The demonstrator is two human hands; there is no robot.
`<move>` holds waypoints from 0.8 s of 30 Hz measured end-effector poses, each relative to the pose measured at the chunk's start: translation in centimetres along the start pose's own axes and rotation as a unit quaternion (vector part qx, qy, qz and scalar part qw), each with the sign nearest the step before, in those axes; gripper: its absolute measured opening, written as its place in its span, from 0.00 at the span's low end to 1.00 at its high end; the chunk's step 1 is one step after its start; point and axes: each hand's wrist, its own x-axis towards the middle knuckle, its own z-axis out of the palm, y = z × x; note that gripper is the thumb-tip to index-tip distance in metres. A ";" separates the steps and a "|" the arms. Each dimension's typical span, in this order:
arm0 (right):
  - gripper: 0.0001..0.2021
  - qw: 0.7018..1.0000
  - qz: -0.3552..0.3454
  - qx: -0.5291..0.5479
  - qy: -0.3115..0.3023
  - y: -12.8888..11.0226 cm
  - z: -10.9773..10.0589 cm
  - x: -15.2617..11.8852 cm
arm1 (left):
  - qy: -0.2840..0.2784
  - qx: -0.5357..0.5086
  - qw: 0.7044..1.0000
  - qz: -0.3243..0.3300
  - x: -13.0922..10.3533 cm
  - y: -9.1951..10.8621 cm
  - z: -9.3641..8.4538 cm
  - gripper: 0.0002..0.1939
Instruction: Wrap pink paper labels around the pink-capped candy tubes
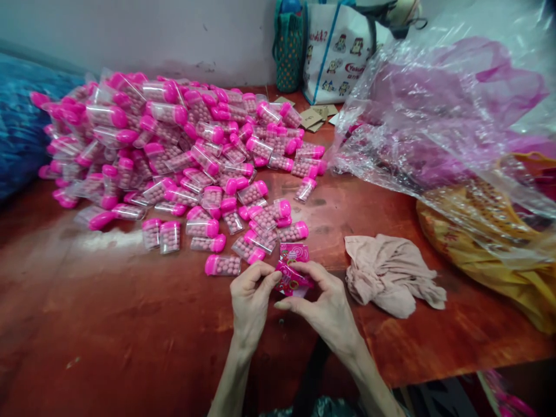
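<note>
Between both hands is a small pink printed label (292,282), held just above the red tabletop. My left hand (254,295) pinches its left edge between thumb and fingers. On the other side, my right hand (324,298) has its fingers on the label's upper right, with the thumb below. Another pink printed piece (294,251) shows right behind; whether it is joined to the held one I cannot tell. Close to my left fingers lies a clear bottle (228,266) with a pink cap and pink balls inside. Beyond is a large heap of such bottles (174,139).
A crumpled beige cloth (391,275) lies right of my hands. Clear plastic wrap (403,127) and a yellow bag (473,231) cover the right side. Cardboard pieces (315,117), a white printed bag (334,55) and a green pouch (288,49) are by the wall. Blue plastic (26,116) bulges at left.
</note>
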 end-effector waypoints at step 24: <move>0.12 0.988 -0.113 -0.100 0.006 1.4 0.7 0.5 | -0.091 -0.053 0.993 0.048 0.0 -0.5 0.0 0.03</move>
